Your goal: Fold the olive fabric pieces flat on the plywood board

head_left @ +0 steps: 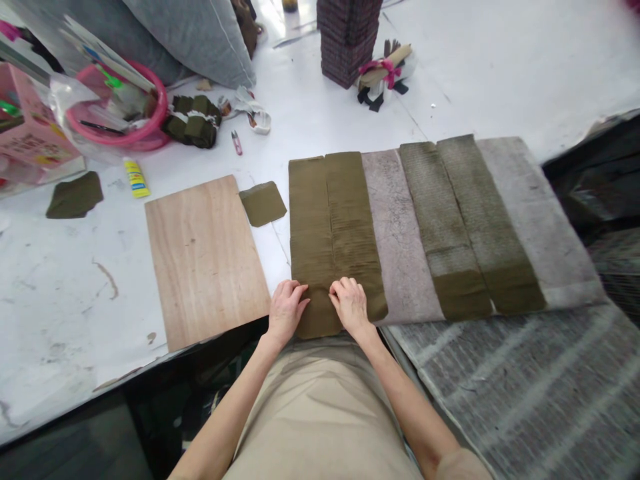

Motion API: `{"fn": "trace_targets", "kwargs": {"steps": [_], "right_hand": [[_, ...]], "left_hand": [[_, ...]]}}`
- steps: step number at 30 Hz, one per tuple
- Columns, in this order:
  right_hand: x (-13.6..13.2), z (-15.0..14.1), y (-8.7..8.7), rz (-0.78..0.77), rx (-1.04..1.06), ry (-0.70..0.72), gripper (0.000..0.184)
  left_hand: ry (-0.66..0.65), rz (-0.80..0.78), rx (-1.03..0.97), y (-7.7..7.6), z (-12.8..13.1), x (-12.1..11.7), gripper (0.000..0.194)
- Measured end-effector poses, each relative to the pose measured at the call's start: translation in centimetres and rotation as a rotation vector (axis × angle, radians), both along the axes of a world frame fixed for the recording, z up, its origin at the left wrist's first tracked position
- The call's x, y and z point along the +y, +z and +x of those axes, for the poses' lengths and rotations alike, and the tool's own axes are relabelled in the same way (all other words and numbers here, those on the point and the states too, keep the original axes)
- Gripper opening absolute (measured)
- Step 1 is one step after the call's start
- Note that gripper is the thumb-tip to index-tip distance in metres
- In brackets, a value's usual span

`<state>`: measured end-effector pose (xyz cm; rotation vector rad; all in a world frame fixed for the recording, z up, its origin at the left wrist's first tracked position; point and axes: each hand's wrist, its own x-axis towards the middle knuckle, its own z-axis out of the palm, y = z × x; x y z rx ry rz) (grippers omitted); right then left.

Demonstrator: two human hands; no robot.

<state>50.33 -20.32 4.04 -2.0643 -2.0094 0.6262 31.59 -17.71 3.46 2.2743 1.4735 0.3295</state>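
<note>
My left hand (289, 308) and my right hand (349, 303) are close together at the table's front edge, thumbs and fingers pinched. Between them they hold the top corners of a small olive fabric piece (320, 317), whose lower end reaches the edge by my body. Under and beyond it lie olive fabric panels (345, 207), side by side with a narrow seam between them. They rest on a greyish, worn backing sheet (397, 247). Farther right on the same sheet are two more olive panels (465, 227), their upper parts whitish and speckled.
A wooden board (205, 260) lies left, beside a loose olive patch (263, 203). Another patch (75, 195), a yellow tube (136, 178), thread snips (237, 143), a pink basket (163, 110) and a bundle of olive pieces (193, 121) sit farther back. A dark stack (347, 40) stands behind.
</note>
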Motion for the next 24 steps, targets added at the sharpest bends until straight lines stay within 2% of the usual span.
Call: {"fn": "trace_targets", "kwargs": {"steps": [6,10,13,20,24], "right_hand": [[-1.1,0.0,-0.1,0.045,0.041,-0.02,0.003],[-0.6,0.0,-0.3,0.059,0.02,-0.091,0.014],[0.0,-0.2,-0.4,0.038,-0.009,-0.097,0.012],[0.5,0.0,-0.2,0.02,0.022,0.004,0.007],[-0.6,0.3,0.3,0.077,0.2,0.078,0.004]], "left_hand": [[-0.099,-0.004,0.048,0.8,0.4,0.7,0.03],[-0.112,-0.017,0.065,0.9,0.4,0.9,0.028],[-0.121,-0.017,0.067,0.9,0.5,0.9,0.027],[-0.147,-0.027,0.089,1.1,0.6,1.1,0.032],[-0.201,-0.014,0.086,1.1,0.6,1.3,0.034]]}}
